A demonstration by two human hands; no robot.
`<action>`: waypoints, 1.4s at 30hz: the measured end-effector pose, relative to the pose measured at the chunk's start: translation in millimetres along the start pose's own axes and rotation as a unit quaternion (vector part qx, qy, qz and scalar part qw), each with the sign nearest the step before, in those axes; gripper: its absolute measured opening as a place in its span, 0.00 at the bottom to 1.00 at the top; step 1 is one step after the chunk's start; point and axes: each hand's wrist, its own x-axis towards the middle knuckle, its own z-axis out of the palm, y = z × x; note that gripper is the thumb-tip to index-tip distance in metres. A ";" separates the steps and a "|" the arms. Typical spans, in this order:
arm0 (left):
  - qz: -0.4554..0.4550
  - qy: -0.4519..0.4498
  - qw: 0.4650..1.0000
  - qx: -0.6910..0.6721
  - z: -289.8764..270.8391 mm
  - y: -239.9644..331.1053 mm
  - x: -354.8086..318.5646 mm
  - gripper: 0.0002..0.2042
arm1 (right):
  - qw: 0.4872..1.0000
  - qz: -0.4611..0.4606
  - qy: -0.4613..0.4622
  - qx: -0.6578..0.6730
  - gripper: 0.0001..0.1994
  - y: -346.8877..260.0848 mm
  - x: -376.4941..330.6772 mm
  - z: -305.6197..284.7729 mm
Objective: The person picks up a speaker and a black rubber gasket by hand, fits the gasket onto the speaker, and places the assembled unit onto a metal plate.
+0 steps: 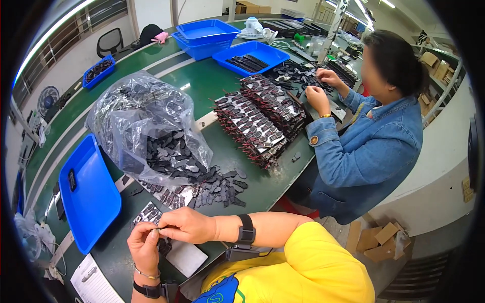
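Observation:
My left hand [145,246] and my right hand [188,225] meet at the near table edge, fingertips pinched together. Between them is a small dark thing, mostly hidden by the fingers. Below and behind them lies a white board [149,214] carrying small black parts, and a bare white board [187,258] sits beside my right wrist. Beyond my hands, flat black plastic pieces [222,188] are heaped loose, spilling from a big clear plastic bag [146,108]. To the left, a blue tray [91,202] holds one black piece [72,180].
Stacked white boards of small black parts with red wires [250,123] stand at centre. A co-worker in a denim jacket [369,146] handles parts on the right. Blue trays [207,35] sit at the back. A paper sheet with a pen [93,283] lies at the lower left.

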 end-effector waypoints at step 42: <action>-0.041 -0.032 0.993 0.102 -7.6 4.6 4.2 0.04 | 0.997 -0.020 0.026 -0.063 0.06 13.1 -4.1 7.5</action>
